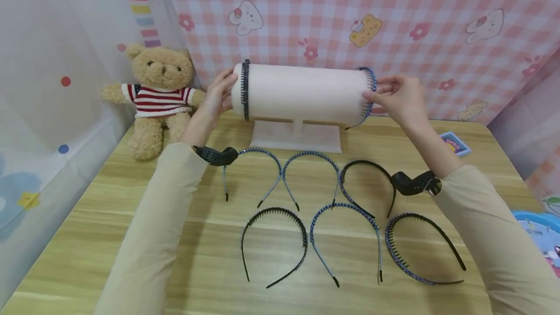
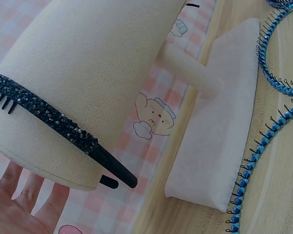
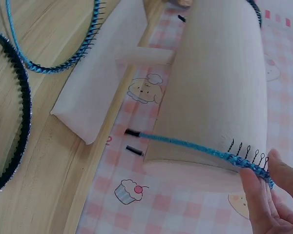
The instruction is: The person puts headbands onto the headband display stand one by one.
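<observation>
Blue headband (image 3: 198, 146) circles the stand's (image 1: 302, 94) right end, upper centre, pinched by the right hand (image 1: 404, 101); the left hand (image 1: 216, 94), fingers extended, touches the other end. One black headband (image 1: 246, 92) is on; six headbands (image 1: 310, 153) seem left, lower centre.

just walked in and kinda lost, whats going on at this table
A person's right hand pinches a blue headband that goes around the right end of a pale roll-shaped stand. The left hand touches the stand's left end, next to a dark headband already around it. Six more headbands lie on the table in front, with a teddy bear off to the left.
</observation>
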Action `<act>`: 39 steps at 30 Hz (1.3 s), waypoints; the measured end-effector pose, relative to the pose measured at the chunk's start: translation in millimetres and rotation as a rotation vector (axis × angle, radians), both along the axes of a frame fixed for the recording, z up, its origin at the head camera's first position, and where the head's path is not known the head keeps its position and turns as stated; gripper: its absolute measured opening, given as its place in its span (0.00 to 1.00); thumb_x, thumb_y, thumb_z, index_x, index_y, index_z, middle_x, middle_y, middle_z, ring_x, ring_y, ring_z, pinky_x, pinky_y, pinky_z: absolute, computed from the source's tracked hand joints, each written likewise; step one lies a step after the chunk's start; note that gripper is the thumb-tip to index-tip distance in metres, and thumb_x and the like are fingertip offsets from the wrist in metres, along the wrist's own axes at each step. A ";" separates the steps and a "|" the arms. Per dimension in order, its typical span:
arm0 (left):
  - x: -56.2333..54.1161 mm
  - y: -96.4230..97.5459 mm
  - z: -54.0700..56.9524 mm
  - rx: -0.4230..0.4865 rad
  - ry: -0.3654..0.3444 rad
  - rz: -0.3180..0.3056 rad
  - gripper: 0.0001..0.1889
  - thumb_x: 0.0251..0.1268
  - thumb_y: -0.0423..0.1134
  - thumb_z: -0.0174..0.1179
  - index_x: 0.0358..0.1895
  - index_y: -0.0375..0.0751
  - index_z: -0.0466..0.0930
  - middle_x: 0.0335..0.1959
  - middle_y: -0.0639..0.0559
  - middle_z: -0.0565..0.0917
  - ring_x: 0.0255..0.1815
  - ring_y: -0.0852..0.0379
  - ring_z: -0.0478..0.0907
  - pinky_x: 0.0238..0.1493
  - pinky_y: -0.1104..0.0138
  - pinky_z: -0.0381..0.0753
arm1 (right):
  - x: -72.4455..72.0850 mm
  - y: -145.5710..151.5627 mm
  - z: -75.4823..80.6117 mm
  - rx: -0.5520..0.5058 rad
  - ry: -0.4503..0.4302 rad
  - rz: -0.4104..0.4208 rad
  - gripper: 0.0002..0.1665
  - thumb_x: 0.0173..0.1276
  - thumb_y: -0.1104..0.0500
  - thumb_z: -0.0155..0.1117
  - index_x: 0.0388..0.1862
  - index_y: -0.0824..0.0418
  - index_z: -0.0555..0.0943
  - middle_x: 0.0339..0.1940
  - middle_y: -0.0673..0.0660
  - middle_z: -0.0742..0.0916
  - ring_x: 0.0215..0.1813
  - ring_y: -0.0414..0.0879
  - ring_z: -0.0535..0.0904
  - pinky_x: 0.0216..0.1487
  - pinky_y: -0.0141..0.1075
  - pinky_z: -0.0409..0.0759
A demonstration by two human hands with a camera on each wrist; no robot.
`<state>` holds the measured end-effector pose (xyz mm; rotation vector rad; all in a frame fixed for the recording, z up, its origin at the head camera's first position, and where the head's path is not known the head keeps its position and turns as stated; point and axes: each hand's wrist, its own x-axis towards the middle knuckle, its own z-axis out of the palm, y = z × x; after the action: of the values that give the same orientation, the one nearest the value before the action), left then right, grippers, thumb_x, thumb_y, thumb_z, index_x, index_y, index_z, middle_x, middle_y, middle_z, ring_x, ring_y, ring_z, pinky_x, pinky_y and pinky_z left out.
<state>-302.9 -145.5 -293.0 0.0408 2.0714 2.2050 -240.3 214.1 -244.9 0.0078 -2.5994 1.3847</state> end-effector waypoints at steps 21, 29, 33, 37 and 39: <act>0.2 3.1 0.7 0.010 -0.007 0.000 0.28 0.66 0.51 0.47 0.69 0.59 0.56 0.69 0.54 0.61 0.68 0.55 0.58 0.66 0.56 0.60 | -32.6 29.6 -19.0 0.297 0.023 0.367 0.44 0.61 0.46 0.61 0.73 0.43 0.51 0.75 0.49 0.52 0.75 0.54 0.43 0.71 0.57 0.43; 0.1 2.5 1.1 0.019 0.003 -0.006 0.28 0.66 0.51 0.47 0.69 0.58 0.56 0.70 0.53 0.60 0.69 0.54 0.58 0.66 0.57 0.60 | -36.7 36.4 -10.3 0.307 0.000 0.540 0.54 0.55 0.56 0.69 0.74 0.55 0.47 0.76 0.55 0.45 0.75 0.56 0.36 0.70 0.59 0.37; 0.4 0.8 0.9 0.021 -0.002 0.001 0.28 0.66 0.51 0.47 0.69 0.59 0.55 0.70 0.55 0.60 0.70 0.55 0.56 0.67 0.56 0.59 | -40.1 31.5 -9.3 0.329 0.059 0.563 0.55 0.51 0.61 0.72 0.72 0.61 0.50 0.74 0.62 0.51 0.75 0.59 0.43 0.71 0.57 0.42; 1.0 1.1 0.9 0.024 -0.006 0.004 0.28 0.66 0.52 0.48 0.69 0.59 0.55 0.70 0.55 0.60 0.70 0.54 0.56 0.67 0.56 0.59 | -39.6 23.0 -7.8 0.394 0.105 0.525 0.54 0.48 0.60 0.74 0.69 0.67 0.54 0.70 0.69 0.60 0.71 0.64 0.53 0.70 0.56 0.50; 1.3 1.4 0.9 0.016 -0.003 0.003 0.28 0.66 0.52 0.48 0.69 0.59 0.55 0.70 0.55 0.59 0.70 0.54 0.56 0.67 0.56 0.59 | -38.4 17.8 -6.0 0.472 0.112 0.483 0.55 0.47 0.55 0.75 0.69 0.68 0.55 0.69 0.69 0.63 0.69 0.64 0.57 0.69 0.55 0.54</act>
<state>-301.6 -144.1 -292.1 0.0347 2.0539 2.2219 -278.8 231.8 -251.0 0.7980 -2.8672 0.8037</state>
